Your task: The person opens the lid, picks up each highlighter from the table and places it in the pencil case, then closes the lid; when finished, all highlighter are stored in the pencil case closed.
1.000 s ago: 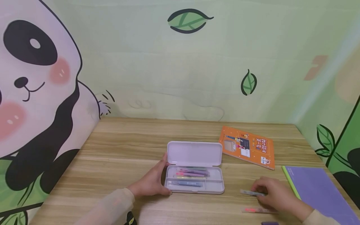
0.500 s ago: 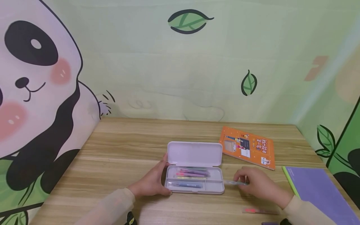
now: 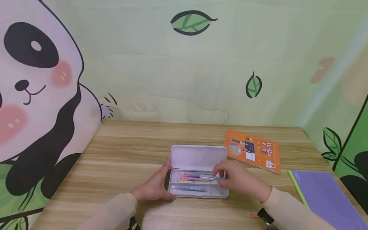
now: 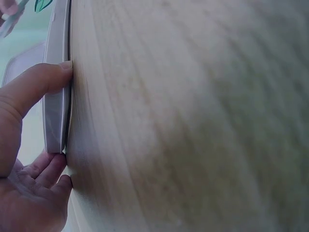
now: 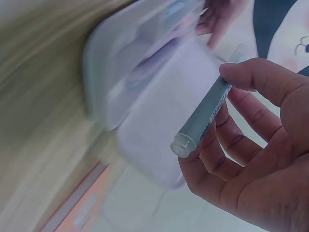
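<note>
A white pencil case (image 3: 198,158) lies on the table with its lid folded back. Several pens (image 3: 196,176) are in its rear compartment, and a blue pen (image 3: 191,188) is in the front one. My left hand (image 3: 155,183) holds the case's left end, thumb (image 4: 46,79) against the front wall and fingers at the end and rear. Above the case's right part, my right hand (image 3: 237,179) pinches a grey-green marker (image 5: 207,108) between thumb and fingers. The marker points left over the rear compartment and hangs clear of the case in the right wrist view.
Behind and right of the case lies an orange book (image 3: 256,150). A purple notebook (image 3: 327,195) is at the table's right side. A pink pen tip (image 3: 253,215) shows near the front, partly hidden by the right sleeve and wrist strap (image 3: 265,216).
My right hand has carried the grey-green marker from the table on the right leftward to above the pencil case. My left hand has stayed at the case's left end.
</note>
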Motion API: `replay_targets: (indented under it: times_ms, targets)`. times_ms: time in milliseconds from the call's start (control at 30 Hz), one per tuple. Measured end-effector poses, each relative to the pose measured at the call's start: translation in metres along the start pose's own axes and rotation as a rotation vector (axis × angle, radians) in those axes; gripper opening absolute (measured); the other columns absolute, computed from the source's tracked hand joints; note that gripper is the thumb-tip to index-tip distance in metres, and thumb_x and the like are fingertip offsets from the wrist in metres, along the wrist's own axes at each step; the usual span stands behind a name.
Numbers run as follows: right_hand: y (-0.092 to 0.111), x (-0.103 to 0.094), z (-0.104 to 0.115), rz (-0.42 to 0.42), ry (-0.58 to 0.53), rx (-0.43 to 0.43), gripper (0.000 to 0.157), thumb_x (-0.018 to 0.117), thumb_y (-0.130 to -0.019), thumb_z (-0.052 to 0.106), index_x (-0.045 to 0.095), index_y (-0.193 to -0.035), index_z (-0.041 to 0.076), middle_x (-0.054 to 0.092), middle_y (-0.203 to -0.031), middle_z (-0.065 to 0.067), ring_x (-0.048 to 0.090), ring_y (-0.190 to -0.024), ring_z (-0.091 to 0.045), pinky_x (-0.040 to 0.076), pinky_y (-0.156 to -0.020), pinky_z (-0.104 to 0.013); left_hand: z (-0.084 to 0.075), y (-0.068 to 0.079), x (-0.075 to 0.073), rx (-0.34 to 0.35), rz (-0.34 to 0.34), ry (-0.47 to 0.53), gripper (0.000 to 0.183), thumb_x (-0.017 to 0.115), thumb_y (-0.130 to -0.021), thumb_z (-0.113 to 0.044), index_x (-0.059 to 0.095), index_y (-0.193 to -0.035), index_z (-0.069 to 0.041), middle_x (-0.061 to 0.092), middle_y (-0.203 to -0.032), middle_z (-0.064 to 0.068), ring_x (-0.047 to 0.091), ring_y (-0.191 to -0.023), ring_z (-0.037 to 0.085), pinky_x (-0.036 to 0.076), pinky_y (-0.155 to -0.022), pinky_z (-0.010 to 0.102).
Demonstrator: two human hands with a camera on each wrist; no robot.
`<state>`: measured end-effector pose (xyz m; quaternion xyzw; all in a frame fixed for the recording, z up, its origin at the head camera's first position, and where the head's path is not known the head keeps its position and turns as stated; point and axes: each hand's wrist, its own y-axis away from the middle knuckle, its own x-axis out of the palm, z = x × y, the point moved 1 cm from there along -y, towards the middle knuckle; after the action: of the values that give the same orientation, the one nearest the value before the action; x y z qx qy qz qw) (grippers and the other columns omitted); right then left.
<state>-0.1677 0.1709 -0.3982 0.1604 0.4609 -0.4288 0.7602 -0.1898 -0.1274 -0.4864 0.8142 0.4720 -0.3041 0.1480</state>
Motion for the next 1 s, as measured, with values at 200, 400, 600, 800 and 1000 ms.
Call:
replay_targets:
  times_ms: [200, 400, 600, 800, 1000]
  targets:
    - [-0.025, 0.011, 0.020, 0.010, -0.028, -0.065, 0.019, 0.071, -0.074, 0.000, 0.070, -0.088, 0.012, 0.054, -0.072, 0.003, 0.050, -0.067, -0.013, 0.041, -0.060, -0.019, 0.002, 0.001, 0.000, -0.009, 0.000, 0.008, 0.137, 0.091, -0.055, -0.010, -0.003, -0.154, 0.000, 0.052, -0.131, 0.008, 0.047, -0.120, 0.019, 0.028, -0.113, 0.046]
    - [-0.043, 0.029, 0.032, 0.023, -0.002, -0.091, 0.017, 0.073, -0.073, 0.003, 0.072, -0.087, 0.011, 0.057, -0.071, 0.002, 0.049, -0.065, -0.009, 0.040, -0.060, -0.017, 0.004, 0.001, 0.000, 0.015, -0.002, 0.000, 0.136, 0.090, -0.055, -0.011, -0.003, -0.153, 0.002, 0.053, -0.132, 0.009, 0.048, -0.121, 0.020, 0.029, -0.113, 0.045]
    - [-0.055, 0.050, 0.039, 0.072, -0.005, -0.093, 0.015, 0.073, -0.073, 0.003, 0.073, -0.086, 0.010, 0.059, -0.070, 0.001, 0.049, -0.067, -0.007, 0.040, -0.062, -0.017, 0.002, 0.001, -0.001, 0.023, 0.002, -0.020, 0.135, 0.091, -0.057, -0.013, -0.002, -0.153, 0.002, 0.052, -0.133, 0.009, 0.048, -0.121, 0.020, 0.030, -0.112, 0.042]
    - [-0.061, 0.071, 0.035, 0.099, 0.003, -0.087, 0.017, 0.072, -0.069, 0.002, 0.072, -0.084, 0.009, 0.058, -0.068, 0.001, 0.045, -0.065, -0.004, 0.039, -0.061, -0.018, 0.003, 0.002, -0.001, 0.050, -0.005, -0.026, 0.134, 0.090, -0.056, -0.013, -0.001, -0.153, 0.004, 0.053, -0.131, 0.010, 0.049, -0.119, 0.021, 0.031, -0.111, 0.036]
    - [-0.058, 0.072, 0.032, 0.105, 0.000, -0.022, 0.021, 0.076, -0.070, 0.007, 0.072, -0.090, 0.009, 0.059, -0.075, -0.001, 0.049, -0.069, -0.009, 0.040, -0.063, -0.021, 0.004, 0.002, -0.001, 0.044, -0.008, -0.032, 0.135, 0.091, -0.056, -0.014, -0.002, -0.153, 0.003, 0.053, -0.131, 0.009, 0.050, -0.117, 0.020, 0.033, -0.111, 0.040]
